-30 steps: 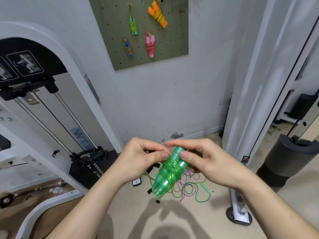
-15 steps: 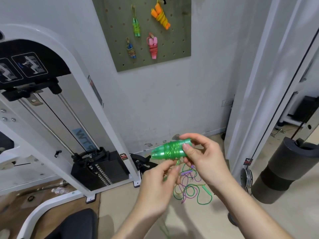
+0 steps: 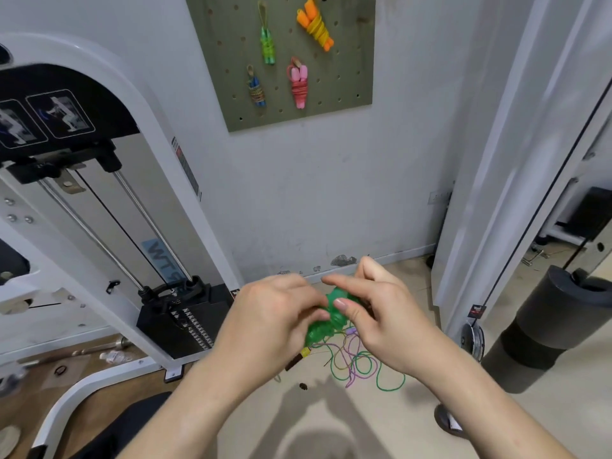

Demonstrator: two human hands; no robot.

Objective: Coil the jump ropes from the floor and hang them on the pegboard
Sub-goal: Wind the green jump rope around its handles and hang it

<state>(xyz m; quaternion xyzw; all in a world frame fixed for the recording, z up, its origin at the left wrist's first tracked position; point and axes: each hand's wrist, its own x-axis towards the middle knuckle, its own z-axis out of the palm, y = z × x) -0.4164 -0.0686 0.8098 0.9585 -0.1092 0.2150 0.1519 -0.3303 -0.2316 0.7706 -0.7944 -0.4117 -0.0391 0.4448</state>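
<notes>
Four bundles (image 3: 299, 82): hung on the pegboard (image 3: 347, 61).
Green rope (image 3: 326, 326): coiled; my left hand (image 3: 275, 313) and right hand (image 3: 381, 313) both pinch it.
Floor tangle (image 3: 357, 366): not yet coiled, I judge.

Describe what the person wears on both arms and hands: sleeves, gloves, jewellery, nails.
The left hand and right hand are bare: no gloves, rings or watch show. The forearms are uncovered, with no sleeve in view. The right thumbnail is short and looks unpainted; the left hand is too blurred to judge nails.
</notes>
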